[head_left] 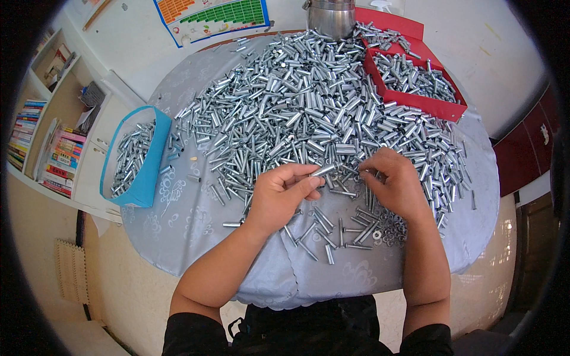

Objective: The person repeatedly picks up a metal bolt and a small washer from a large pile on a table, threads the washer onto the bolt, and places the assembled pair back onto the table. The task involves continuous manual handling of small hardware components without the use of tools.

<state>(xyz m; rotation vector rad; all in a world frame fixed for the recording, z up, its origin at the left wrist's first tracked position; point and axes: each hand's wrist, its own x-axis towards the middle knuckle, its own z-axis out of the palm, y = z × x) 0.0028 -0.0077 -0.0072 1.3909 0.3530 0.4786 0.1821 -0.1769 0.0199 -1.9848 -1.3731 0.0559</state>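
My left hand pinches a shiny metal sleeve between thumb and fingertips, its free end pointing to the right. Just right of it, my right hand is curled with thumb and fingers drawn together; whatever is in them, if anything, is hidden. Both hands hover at the near edge of a large heap of silvery bolts and sleeves. Between my forearms lie several loose bolts on the cloth. A small cluster of washers and nuts sits beside my right forearm.
A blue bin of metal sleeves stands at the table's left edge. At the back right is an open red box with bolts, beside a steel pot. The round table wears a grey cloth. Bookshelves stand farther left.
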